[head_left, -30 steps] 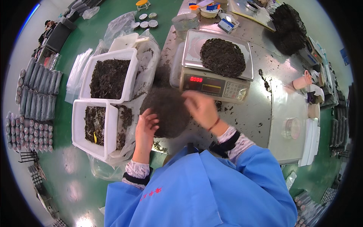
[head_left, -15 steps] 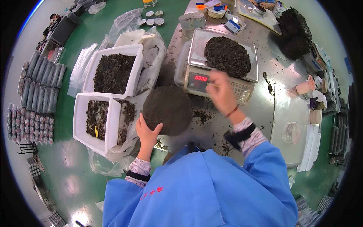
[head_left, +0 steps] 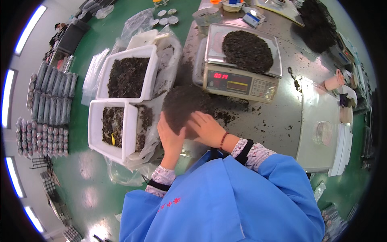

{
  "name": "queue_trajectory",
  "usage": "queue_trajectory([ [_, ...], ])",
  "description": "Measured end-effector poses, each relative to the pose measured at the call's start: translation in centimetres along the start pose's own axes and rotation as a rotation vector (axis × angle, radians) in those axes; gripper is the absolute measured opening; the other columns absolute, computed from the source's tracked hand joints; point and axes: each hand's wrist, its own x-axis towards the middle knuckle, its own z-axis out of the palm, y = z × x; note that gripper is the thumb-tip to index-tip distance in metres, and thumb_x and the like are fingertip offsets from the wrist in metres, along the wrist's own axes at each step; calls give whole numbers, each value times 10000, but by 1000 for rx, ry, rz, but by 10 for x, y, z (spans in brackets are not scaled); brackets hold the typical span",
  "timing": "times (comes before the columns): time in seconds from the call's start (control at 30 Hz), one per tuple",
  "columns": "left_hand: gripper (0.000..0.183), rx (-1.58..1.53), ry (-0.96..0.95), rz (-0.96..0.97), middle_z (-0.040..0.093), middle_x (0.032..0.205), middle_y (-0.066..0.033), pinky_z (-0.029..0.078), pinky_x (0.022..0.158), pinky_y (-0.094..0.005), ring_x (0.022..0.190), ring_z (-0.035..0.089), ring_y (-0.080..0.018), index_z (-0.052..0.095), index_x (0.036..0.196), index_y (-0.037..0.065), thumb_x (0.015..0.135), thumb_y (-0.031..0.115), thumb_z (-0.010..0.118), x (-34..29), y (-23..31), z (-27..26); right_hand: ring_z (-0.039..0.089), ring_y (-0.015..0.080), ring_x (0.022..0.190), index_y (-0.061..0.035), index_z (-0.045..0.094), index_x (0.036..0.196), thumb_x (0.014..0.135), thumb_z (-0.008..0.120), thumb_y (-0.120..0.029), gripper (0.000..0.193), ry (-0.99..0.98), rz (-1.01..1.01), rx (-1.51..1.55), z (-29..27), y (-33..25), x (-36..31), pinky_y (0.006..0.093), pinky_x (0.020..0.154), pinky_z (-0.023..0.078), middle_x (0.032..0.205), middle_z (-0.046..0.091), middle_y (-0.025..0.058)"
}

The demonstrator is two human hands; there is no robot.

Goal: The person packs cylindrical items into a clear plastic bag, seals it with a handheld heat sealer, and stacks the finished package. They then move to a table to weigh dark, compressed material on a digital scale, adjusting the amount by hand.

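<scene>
A grey steel tabletop (head_left: 268, 125) carries a round, flat, dark-brown disc (head_left: 183, 101) at its near left corner. The bare left hand (head_left: 172, 136), thumb apart, and the bare right hand (head_left: 209, 130), fingers loosely spread, touch its near side. White plastic tubs (head_left: 131, 131) stand beyond the tabletop's left edge; farther off, a beige digital scale (head_left: 241, 83) bears a round, dark, leafy cake (head_left: 248, 51).

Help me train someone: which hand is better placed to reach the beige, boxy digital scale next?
Probably the right hand: nearer the scale. The left hand is farther left, at the dark round disc.
</scene>
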Motion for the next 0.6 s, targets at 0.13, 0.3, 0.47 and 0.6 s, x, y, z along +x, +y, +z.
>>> queue_trajectory([
  [0.13, 795, -818, -29, -351, 345, 1421, -160, 390, 1018, -324, 1232, 440, -220, 98, 1487, -7, 887, 46, 617, 1, 9, -4, 422, 377, 1261, 13, 521, 1249, 779, 683, -230, 553, 74, -21, 64, -4, 5, -4, 468, 1037, 374, 1331, 474, 222],
  [0.3, 633, -1119, -96, -552, 396, 1390, -132, 405, 1001, -324, 1209, 465, -211, 182, 1479, 8, 974, 168, 530, 1, 4, -5, 467, 353, 1232, 11, 529, 1244, 859, 600, -212, 450, 128, 204, 501, -6, 15, -6, 440, 1048, 377, 1298, 521, 200],
  [0.47, 569, -1184, -90, -455, 422, 1394, -129, 364, 1046, -312, 1248, 446, -194, 281, 1451, 2, 953, 94, 539, 6, -4, 2, 473, 351, 1225, -6, 541, 1237, 877, 613, -294, 467, 131, 35, 334, -21, 22, -4, 440, 1048, 373, 1309, 513, 196],
  [0.6, 576, -919, 144, -485, 352, 1430, -141, 309, 1074, -338, 1293, 371, -226, 313, 1423, -3, 907, 34, 567, -4, -17, 8, 508, 354, 1161, -7, 545, 1176, 842, 657, -266, 437, 316, 83, 213, -66, 50, 10, 431, 1004, 407, 1216, 551, 179],
])
